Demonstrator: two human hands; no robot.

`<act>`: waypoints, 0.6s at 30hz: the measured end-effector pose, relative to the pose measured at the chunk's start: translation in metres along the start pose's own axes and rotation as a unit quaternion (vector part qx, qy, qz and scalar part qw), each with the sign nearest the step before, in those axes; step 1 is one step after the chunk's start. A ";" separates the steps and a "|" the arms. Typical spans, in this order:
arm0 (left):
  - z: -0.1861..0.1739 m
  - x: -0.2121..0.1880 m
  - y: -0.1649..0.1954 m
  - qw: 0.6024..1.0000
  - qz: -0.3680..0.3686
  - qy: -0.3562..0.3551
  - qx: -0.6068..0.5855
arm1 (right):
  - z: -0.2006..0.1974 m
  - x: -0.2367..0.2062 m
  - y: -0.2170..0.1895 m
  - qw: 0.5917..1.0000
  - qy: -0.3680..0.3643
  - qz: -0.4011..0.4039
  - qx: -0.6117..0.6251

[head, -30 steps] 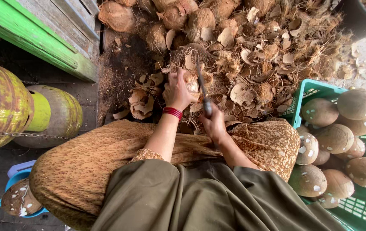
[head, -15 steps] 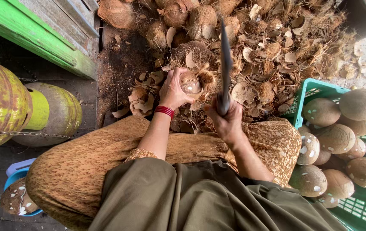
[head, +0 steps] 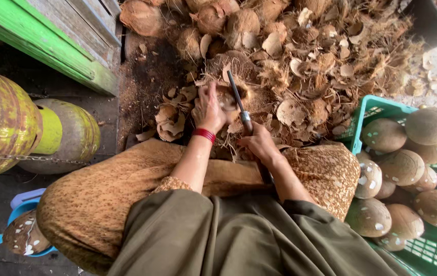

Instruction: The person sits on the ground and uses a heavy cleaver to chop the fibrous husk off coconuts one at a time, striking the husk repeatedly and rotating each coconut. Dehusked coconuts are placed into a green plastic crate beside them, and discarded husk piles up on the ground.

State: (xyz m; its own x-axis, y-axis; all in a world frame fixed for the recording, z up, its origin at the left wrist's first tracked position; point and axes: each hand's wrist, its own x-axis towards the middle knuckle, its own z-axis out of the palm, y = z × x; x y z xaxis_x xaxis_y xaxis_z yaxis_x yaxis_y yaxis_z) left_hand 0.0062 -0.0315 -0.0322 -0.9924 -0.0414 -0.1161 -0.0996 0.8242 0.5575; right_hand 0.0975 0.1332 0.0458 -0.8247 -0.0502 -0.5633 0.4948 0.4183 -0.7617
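head camera, looking steeply down, close over lap.

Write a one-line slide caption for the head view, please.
Left hand steadies a coconut while right hand sets a knife against it.

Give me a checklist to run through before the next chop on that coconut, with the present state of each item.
1. Left hand grips the coconut: ok.
2. Right hand holds the knife by its handle: ok.
3. Blade rests on the coconut beside the left hand's fingers; clearance: not ok.
4. Coconut steady on the husk pile: cannot tell.
5. Green crate of peeled coconuts within reach at the right: ok.
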 end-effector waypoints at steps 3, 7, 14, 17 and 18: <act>0.008 -0.017 0.011 0.994 0.056 0.081 0.050 | -0.019 -0.033 -0.022 0.995 0.008 -0.016 0.095; 0.029 -0.026 0.023 0.992 0.043 0.059 0.104 | -0.019 -0.038 -0.002 0.938 0.125 -0.296 0.129; 0.034 -0.029 0.016 0.966 0.139 0.157 0.149 | 0.018 0.026 0.079 0.965 0.035 0.136 0.221; 0.022 -0.026 0.001 0.993 0.081 0.087 0.009 | 0.007 0.021 0.080 0.972 0.052 0.094 0.209; 0.019 -0.027 -0.002 0.985 0.116 0.126 -0.029 | 0.000 0.014 0.075 0.971 0.052 0.099 0.213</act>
State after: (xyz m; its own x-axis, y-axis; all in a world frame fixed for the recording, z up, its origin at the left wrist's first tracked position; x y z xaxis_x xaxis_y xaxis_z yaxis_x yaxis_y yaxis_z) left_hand 0.0346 -0.0215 -0.0464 -0.9749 -0.0011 0.2228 0.1343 0.7950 0.5916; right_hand 0.1231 0.1636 -0.0191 -0.7137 0.0939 -0.6941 0.6969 -0.0044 -0.7172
